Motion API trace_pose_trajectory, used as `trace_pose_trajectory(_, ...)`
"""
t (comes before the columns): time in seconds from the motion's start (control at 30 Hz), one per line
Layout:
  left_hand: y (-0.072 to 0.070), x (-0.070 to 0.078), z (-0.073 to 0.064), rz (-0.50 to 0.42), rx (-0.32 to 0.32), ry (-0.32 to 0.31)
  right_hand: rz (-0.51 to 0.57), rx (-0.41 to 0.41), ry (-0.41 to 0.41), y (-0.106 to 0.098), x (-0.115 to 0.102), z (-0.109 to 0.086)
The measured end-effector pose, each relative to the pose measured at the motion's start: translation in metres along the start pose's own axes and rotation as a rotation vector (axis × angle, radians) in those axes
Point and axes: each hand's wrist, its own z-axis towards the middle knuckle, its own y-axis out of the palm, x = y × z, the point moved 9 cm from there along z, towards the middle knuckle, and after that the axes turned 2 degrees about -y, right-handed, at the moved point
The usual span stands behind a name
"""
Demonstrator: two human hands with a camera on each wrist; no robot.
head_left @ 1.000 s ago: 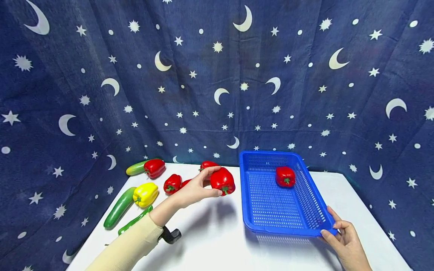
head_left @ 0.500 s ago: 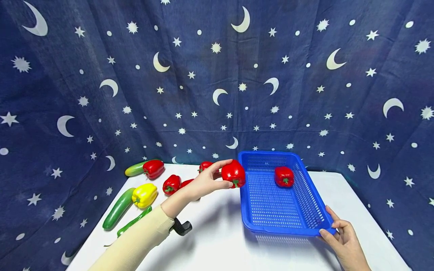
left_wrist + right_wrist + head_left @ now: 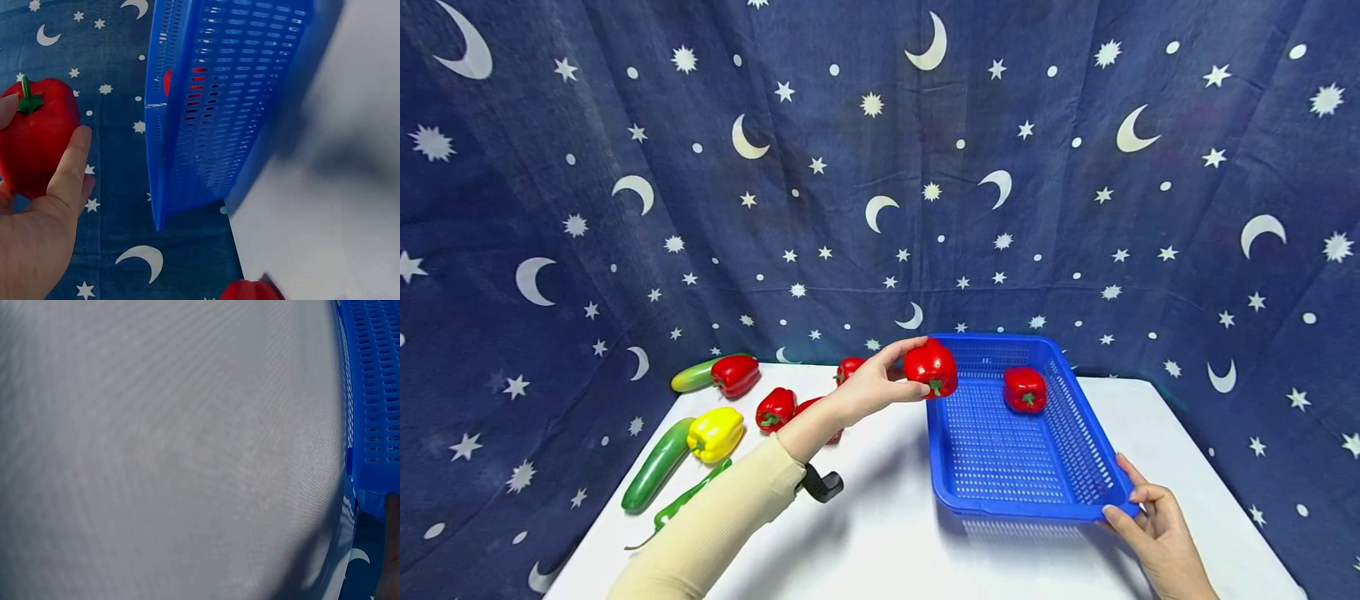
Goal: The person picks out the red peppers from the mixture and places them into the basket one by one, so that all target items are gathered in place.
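My left hand [image 3: 872, 390] pinches a red bell pepper [image 3: 931, 368] between thumb and fingers, up at the left rim of the blue basket [image 3: 942, 467]. In the left wrist view the same pepper [image 3: 39, 140] shows its green stem, with the fingers along its side and the basket wall [image 3: 234, 94] apart from it. My right hand [image 3: 1161, 529] grips the basket's near right corner, thumb on the rim. Inside the basket lies another red bell pepper [image 3: 1025, 390], against the right wall. The right wrist view shows little more than the basket's edge [image 3: 375, 425] and part of a finger.
At the left of the white table [image 3: 880, 533] lie a yellow bell pepper [image 3: 716, 434], a cucumber [image 3: 657, 467], a green chili pepper [image 3: 688, 497] and several red bell peppers [image 3: 775, 410]. A yellow-green cucumber [image 3: 692, 377] lies behind. A starry curtain [image 3: 820, 208] surrounds the table.
My left hand has carried the red bell pepper right and upward, from left of the basket to its left rim. My right hand keeps its grip on the corner.
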Motion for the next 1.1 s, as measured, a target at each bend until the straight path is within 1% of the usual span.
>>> trace_pose_trajectory(0.07, 0.001, 0.003, 0.004, -0.003, -0.005, 0.005, 0.000, -0.002, -0.004, 0.000, 0.000, 0.000)
trace_pose_trajectory(0.2, 0.004, 0.007, 0.013, -0.036, -0.019, 0.012, 0.006, -0.008, -0.009, 0.002, 0.000, 0.001)
trace_pose_trajectory(0.4, 0.008, 0.013, 0.028, -0.118, -0.027, 0.021, -0.028, 0.001, 0.029, 0.000, 0.002, 0.002)
trace_pose_trajectory(0.53, 0.013, 0.016, 0.037, -0.126, -0.030, 0.023, -0.035, 0.008, 0.040, -0.001, 0.003, 0.001)
trace_pose_trajectory(0.67, 0.020, 0.018, 0.046, -0.137, -0.040, 0.021, -0.014, 0.005, 0.024, -0.001, 0.002, 0.001)
trace_pose_trajectory(0.83, 0.028, 0.017, 0.056, -0.172, -0.036, 0.005, 0.019, -0.007, -0.016, 0.001, -0.001, 0.000)
trace_pose_trajectory(0.93, 0.033, 0.016, 0.062, -0.190, -0.031, -0.009, 0.020, -0.010, -0.023, 0.002, -0.001, 0.000)
trace_pose_trajectory(1.1, 0.040, 0.014, 0.071, -0.175, -0.027, -0.031, 0.000, -0.011, -0.016, 0.001, -0.001, 0.000)
